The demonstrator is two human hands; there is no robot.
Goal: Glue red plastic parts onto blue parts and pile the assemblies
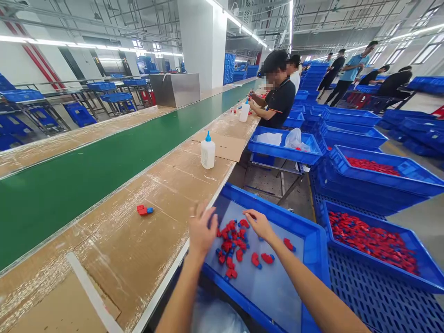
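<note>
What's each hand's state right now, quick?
Left hand: open and spread, motion-blurred, nothing visible in it.
Right hand: partly curled over the tray; cannot tell if it's holding anything.

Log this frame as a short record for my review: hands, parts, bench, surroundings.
Left hand: the left hand, blurred, fingers spread, at the workbench edge
Right hand: the right hand over the blue tray, thumb and fingertips close together; grip unclear
Parts: red-and-blue pieces clustered in the tray, a few scattered; one lone piece on the workbench
Bench: white bottle with blue nozzle, upright
Beyond bench: green conveyor belt
Nearby: co-worker in black shirt, seen farther along the bench
</note>
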